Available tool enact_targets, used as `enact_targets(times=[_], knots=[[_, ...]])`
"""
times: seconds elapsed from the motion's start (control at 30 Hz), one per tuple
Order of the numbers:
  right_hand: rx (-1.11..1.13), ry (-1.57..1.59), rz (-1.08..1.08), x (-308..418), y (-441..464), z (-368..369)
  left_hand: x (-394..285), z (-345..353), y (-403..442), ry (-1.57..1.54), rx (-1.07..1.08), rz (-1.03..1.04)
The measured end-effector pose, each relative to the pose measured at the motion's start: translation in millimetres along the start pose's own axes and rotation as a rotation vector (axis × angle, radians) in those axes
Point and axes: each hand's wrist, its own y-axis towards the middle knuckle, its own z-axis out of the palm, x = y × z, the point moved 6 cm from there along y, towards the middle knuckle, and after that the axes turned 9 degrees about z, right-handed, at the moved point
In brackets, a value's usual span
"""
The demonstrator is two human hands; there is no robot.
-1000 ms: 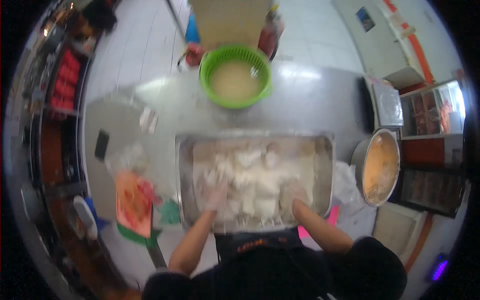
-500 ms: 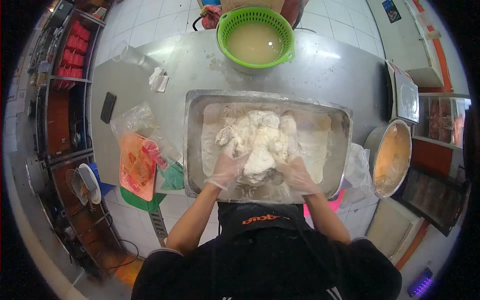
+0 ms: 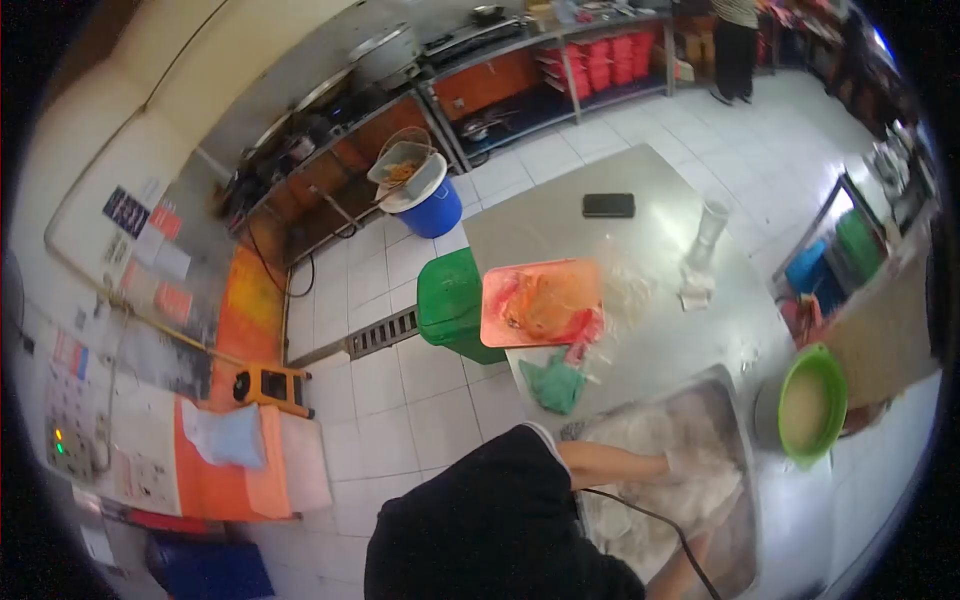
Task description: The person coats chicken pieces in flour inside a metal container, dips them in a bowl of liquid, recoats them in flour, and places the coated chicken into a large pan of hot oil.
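Handling check: soft and loose

Flour [image 3: 612,527] lies around the left hand [image 3: 692,466], inside the metal tray [image 3: 743,430]; judged light and powdery, best scooped from below. Left arm [image 3: 615,464] reaches outstretched. Right hand [image 3: 722,514], blurred, is near the left. Finger spread and grip cannot be told.

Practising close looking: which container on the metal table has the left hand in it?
The rectangular metal pan; the left hand is inside it, not the green basket or orange tray.

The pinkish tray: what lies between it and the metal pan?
The head view shows a crumpled green cloth or bag there, with clear plastic beside it.
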Motion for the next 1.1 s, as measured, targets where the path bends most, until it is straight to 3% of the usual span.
enact_targets(times=[0.13, 0.23, 0.3, 0.33, 0.4, 0.47, 0.5, 0.57, 0.63, 0.67, 0.7, 0.77, 0.83, 0.87, 0.9, 1.0, 1.1], knots=[[0.059, -0.089, -0.02, 1, -10, -6, -41, -10, -26, -0.227, 0.124, -0.031], [0.064, -0.107, -0.046, -6, -24, -11, -32, 5, -51, -0.014, 0.409, -0.139], [0.06, -0.097, -0.07, -21, -43, -18, -10, 46, -63, 0.599, 0.025, 0.576], [0.064, -0.097, -0.067, -26, -63, -25, -25, 46, -79, 0.497, -0.019, 0.604], [0.062, -0.12, -0.02, -28, -116, -46, -70, 10, -91, 0.218, 0.013, 0.432], [0.041, -0.116, 0.011, -11, -158, -61, 33, 50, -72, 0.504, 0.247, 0.166], [0.023, -0.1, 0.029, -2, -176, -68, -58, 10, -84, 0.822, 0.532, -0.174], [-0.104, -0.049, 0.06, 36, -185, -101, -65, -29, -111, 0.947, -0.115, 0.119], [-0.229, -0.212, 0.239, 20, -211, -116, -90, -64, -123, 1.066, -0.29, 0.254], [-0.339, -0.373, 0.373, 16, -233, -126, -70, -84, -135, 1.114, -0.361, 0.139], [-0.269, -0.573, 0.541, 13, -235, -134, -41, -101, -134, 1.165, -0.443, 0.026], [-0.291, -0.458, 0.677, -27, -238, -127, 18, -124, -126, 0.922, -0.284, -0.262], [-0.362, -0.28, 0.804, -73, -237, -103, 22, -133, -116, 0.82, -0.304, -0.294], [-0.416, -0.243, 0.828, -98, -234, -91, 35, -128, -108, 1.128, -0.088, -0.187], [-0.45, -0.219, 0.829, -112, -227, -86, 72, -123, -104, 1.437, 0.121, -0.096], [-0.472, -0.237, 0.668, -102, -217, -84, 35, -126, -174, 1.052, -0.56, -0.128], [-0.566, -0.387, 0.445, -79, -203, -94, -48, -145, -270, 0.673, -0.873, -0.062]])
